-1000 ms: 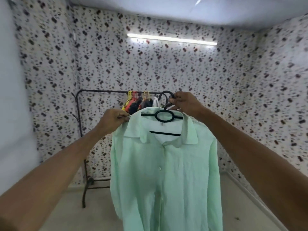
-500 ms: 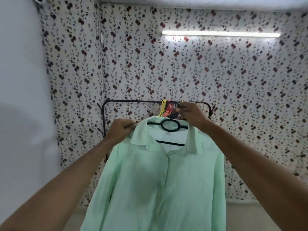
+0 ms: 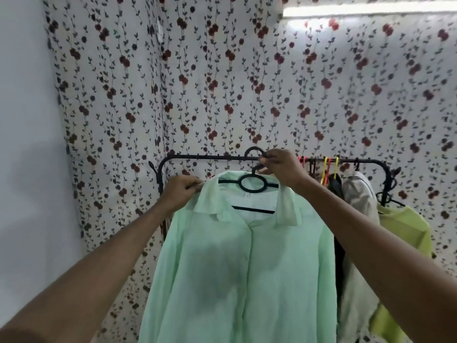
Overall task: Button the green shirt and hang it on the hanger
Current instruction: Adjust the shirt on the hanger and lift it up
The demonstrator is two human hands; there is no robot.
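Note:
The pale green shirt [image 3: 237, 268] hangs buttoned on a black hanger [image 3: 252, 185], filling the lower middle of the head view. My right hand [image 3: 279, 167] grips the hanger's neck just below its hook [image 3: 253, 152], which curves over the black rack rail [image 3: 210, 157]. My left hand [image 3: 180, 194] pinches the shirt's left shoulder beside the collar. Both forearms reach up from the bottom corners.
The rack's rail runs across to the right, where coloured hangers [image 3: 326, 169] carry a dark garment, a beige garment [image 3: 358, 199] and a yellow-green garment [image 3: 405, 231]. A floral-patterned wall [image 3: 222, 82] stands close behind; a plain wall [image 3: 29, 144] is at left.
I have come much closer to the rack, and the shirt on its hanger has been lifted until the hook sits over the rail, left of the other clothes.

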